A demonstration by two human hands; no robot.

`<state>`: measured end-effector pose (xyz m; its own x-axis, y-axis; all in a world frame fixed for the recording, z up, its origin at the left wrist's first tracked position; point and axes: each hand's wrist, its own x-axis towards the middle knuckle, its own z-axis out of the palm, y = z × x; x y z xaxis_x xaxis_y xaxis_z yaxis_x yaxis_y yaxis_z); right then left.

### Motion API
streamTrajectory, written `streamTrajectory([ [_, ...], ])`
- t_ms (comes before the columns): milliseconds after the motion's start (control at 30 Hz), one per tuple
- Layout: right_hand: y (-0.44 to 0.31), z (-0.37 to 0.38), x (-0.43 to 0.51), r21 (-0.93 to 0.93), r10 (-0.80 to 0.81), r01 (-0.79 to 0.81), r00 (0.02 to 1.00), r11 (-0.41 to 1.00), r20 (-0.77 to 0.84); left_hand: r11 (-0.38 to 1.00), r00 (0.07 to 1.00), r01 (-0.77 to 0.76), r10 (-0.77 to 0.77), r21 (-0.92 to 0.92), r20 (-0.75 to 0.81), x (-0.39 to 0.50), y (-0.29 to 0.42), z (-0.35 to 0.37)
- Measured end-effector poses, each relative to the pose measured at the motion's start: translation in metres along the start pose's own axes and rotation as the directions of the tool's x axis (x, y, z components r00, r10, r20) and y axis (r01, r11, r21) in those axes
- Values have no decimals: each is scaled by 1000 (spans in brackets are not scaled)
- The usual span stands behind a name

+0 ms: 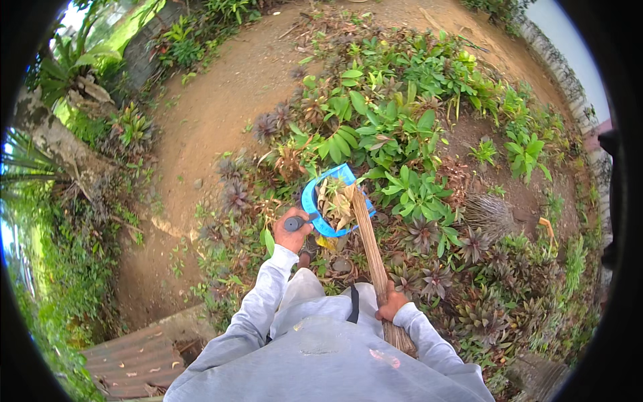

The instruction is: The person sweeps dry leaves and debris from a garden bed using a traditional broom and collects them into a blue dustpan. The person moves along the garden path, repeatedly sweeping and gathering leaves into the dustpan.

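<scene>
My left hand (pixel 293 231) grips the dark grey round-ended handle (pixel 295 222) of a blue plastic dustpan (pixel 310 201). Dry brown leaves (pixel 335 203) and a little green foliage are heaped in the pan, which is held over low plants in front of my knees. My right hand (pixel 392 302) is closed around a long stick broom (pixel 370 246), a bundle of thin brown sticks. Its far end reaches the right side of the pan, against the leaves; its near end passes beside my right thigh.
Leafy green shrubs (pixel 387 120) and purple-leaved plants (pixel 437 279) surround the pan. A fan-shaped bundle of thin grey sticks (pixel 485 216) lies to the right. A bare dirt path (pixel 201 120) curves along the left, near a tree trunk (pixel 65 140). Rusty corrugated metal (pixel 135 359) lies lower left.
</scene>
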<state>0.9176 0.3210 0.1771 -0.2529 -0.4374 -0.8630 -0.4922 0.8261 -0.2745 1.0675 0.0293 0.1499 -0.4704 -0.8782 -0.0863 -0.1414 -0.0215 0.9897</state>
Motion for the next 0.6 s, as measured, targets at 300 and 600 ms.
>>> streamTrajectory([
  [300, -20, -32, -26, -161, -27, 35, 998, 986, 49, 944, 973, 157, -198, -289, -118, -15, 35, -22],
  [600, -105, -64, -53, -178, -140, 120, 985, 977, -103, 950, 996, 34, -59, -311, -72, 66, 117, -118],
])
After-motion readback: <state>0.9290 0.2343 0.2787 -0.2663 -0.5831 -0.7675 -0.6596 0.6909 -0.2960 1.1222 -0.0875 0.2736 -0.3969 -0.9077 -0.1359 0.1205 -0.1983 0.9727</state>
